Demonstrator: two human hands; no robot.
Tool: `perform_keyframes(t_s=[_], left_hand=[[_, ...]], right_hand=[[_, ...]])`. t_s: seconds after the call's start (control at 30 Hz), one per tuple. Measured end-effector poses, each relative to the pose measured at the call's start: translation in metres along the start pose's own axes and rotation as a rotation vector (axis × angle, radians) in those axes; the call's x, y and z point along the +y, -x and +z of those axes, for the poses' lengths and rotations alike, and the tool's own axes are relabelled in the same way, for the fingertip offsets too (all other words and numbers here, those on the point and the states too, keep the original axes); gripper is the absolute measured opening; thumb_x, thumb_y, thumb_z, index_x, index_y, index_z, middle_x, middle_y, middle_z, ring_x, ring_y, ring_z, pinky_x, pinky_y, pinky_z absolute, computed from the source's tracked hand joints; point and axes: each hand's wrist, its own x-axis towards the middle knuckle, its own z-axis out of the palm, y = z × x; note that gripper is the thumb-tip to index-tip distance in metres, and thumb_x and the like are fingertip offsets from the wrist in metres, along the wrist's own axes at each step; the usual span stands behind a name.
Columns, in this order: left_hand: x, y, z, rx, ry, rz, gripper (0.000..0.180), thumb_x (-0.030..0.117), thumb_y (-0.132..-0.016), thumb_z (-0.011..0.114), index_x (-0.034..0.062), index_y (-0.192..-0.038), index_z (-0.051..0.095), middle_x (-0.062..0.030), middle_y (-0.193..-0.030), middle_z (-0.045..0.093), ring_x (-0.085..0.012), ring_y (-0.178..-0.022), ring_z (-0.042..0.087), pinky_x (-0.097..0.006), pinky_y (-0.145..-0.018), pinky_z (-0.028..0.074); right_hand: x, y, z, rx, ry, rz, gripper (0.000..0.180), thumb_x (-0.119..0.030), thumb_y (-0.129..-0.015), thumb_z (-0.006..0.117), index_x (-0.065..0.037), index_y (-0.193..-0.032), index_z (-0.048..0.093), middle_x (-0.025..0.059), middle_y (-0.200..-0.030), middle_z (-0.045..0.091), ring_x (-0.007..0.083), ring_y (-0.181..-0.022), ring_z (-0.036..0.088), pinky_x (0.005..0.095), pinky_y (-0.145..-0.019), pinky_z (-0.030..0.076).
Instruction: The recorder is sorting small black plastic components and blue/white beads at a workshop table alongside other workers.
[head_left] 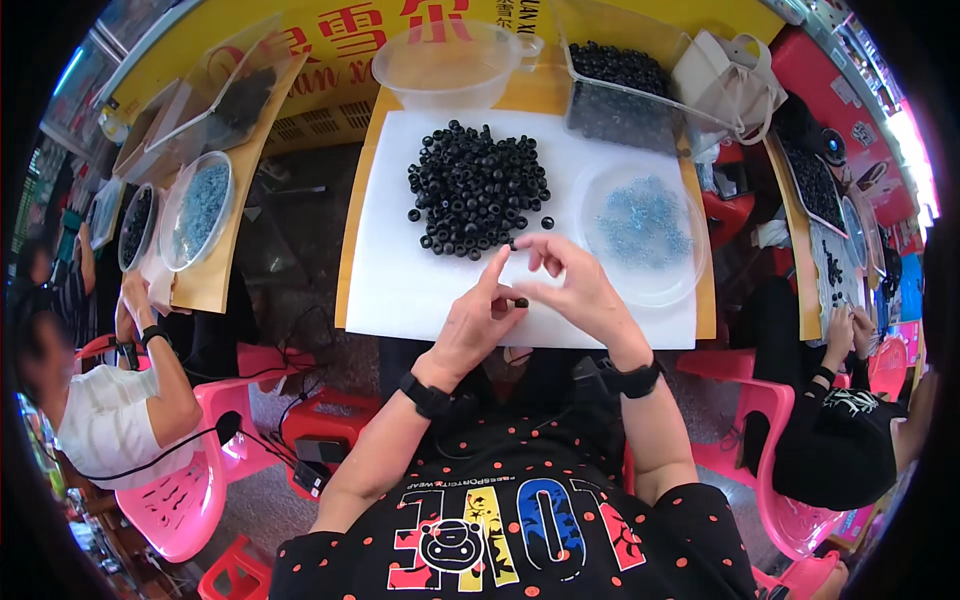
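My left hand (478, 318) is over the near part of a white foam sheet (375, 270), index finger stretched forward and thumb out to the right. A small black bead (521, 302) is held at its thumb. Another dark bead (512, 244) shows between the tips of my left and right index fingers; which finger bears it I cannot tell. Facing the left, my right hand (575, 290) has its thumb and index finger apart, the other fingers curled. Just beyond both hands lies a heap of round black beads (475, 185), with one loose bead (547, 223) beside it.
Right of the heap, a shallow clear dish (655, 290) holds tiny pale-blue beads (645, 220). Behind stand a clear plastic basin (440, 75), a clear bin of black beads (620, 110) and a white bag (725, 85). People sit at tables left (125, 410) and right (830, 430).
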Motion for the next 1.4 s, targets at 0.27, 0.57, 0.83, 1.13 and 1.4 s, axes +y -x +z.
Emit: perform_keyframes(t_s=[0.27, 0.57, 0.83, 1.13, 1.4], left_hand=[[-0.015, 0.003, 0.005, 0.152, -0.216, 0.137, 0.092, -0.001, -0.077, 0.076, 0.0059, -0.155, 0.028, -0.0123, -0.089, 0.071, -0.0272, -0.077, 0.071, -0.037, -0.066, 0.057], [-0.019, 0.008, 0.007, 0.112, -0.093, 0.005, 0.03, 0.001, -0.079, 0.075, 0.0001, -0.106, 0.062, -0.0189, -0.095, 0.068, -0.037, -0.09, 0.069, -0.041, -0.075, 0.054], [-0.014, 0.004, 0.003, 0.085, -0.101, 0.06, 0.029, 0.001, -0.078, 0.075, 0.002, -0.104, 0.061, -0.0187, -0.094, 0.068, -0.0409, -0.09, 0.066, -0.046, -0.076, 0.053], [0.006, -0.003, -0.007, 0.089, 0.122, -0.158, 0.079, 0.002, -0.08, 0.077, 0.0023, -0.149, 0.037, -0.0151, -0.093, 0.073, -0.0255, -0.081, 0.073, -0.035, -0.075, 0.057], [0.003, -0.011, -0.02, 0.104, 0.927, -0.409, 0.085, 0.0, -0.088, 0.073, -0.0041, -0.155, 0.022, -0.0108, -0.092, 0.074, -0.0121, -0.081, 0.068, -0.026, -0.079, 0.053]], right_hand=[[0.022, -0.044, 0.072, 0.196, -0.368, -0.296, 0.056, -0.046, -0.103, 0.05, -0.003, -0.139, 0.048, 0.0036, -0.107, 0.054, 0.0109, -0.09, 0.045, 0.0258, -0.083, 0.04], [0.021, -0.046, 0.08, 0.08, -0.252, -0.262, 0.061, -0.047, -0.1, 0.049, -0.004, -0.143, 0.045, 0.01, -0.107, 0.054, 0.0219, -0.091, 0.048, 0.0323, -0.087, 0.044], [0.023, -0.046, 0.074, 0.013, -0.165, -0.254, 0.051, -0.041, -0.101, 0.047, -0.004, -0.136, 0.05, 0.0125, -0.101, 0.054, 0.0256, -0.09, 0.052, 0.0339, -0.086, 0.045], [0.009, -0.041, 0.054, 0.287, -0.038, -0.448, 0.035, -0.025, -0.1, 0.052, -0.004, -0.127, 0.061, 0.0154, -0.129, 0.059, 0.0277, -0.116, 0.057, 0.0355, -0.1, 0.044], [-0.013, 0.015, 0.024, 0.102, 0.17, -0.207, 0.031, -0.008, -0.084, 0.075, -0.009, -0.115, 0.07, 0.0088, -0.106, 0.063, 0.0252, -0.094, 0.065, 0.0328, -0.081, 0.054]])
